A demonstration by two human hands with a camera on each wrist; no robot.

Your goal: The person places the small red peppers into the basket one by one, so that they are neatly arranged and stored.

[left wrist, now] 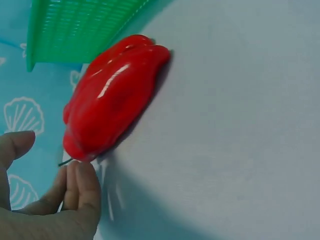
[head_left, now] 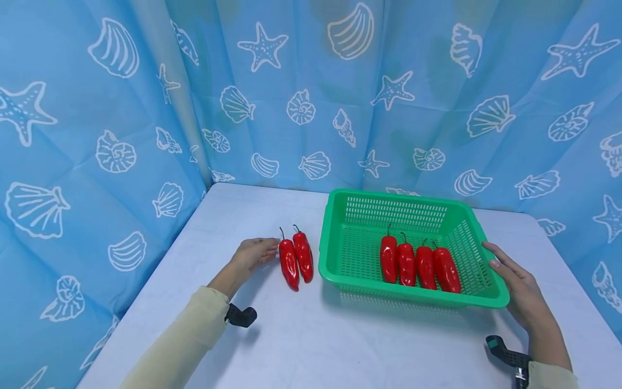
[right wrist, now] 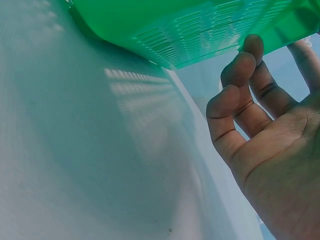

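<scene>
Two red peppers [head_left: 289,265] lie side by side on the white table, stems pointing away. My left hand [head_left: 254,254] is just left of them, holding nothing. In the left wrist view, its fingertips [left wrist: 86,172] are close to the stem end of the nearer pepper [left wrist: 112,100], with the thumb apart; contact is unclear. A green plastic basket [head_left: 413,198] holds several more red peppers [head_left: 406,263] in a row. At its right rim, my right hand [head_left: 522,292] rests thumb and forefinger against the edge. Lower fingers [right wrist: 225,102] bend loosely outside the basket wall.
A blue curtain [head_left: 301,70] with white shells and starfish hangs behind and to the left of the table [head_left: 311,346]. Dark wrist camera mounts [head_left: 241,316] stick out from both wrists. The basket's left rim is close to the two loose peppers.
</scene>
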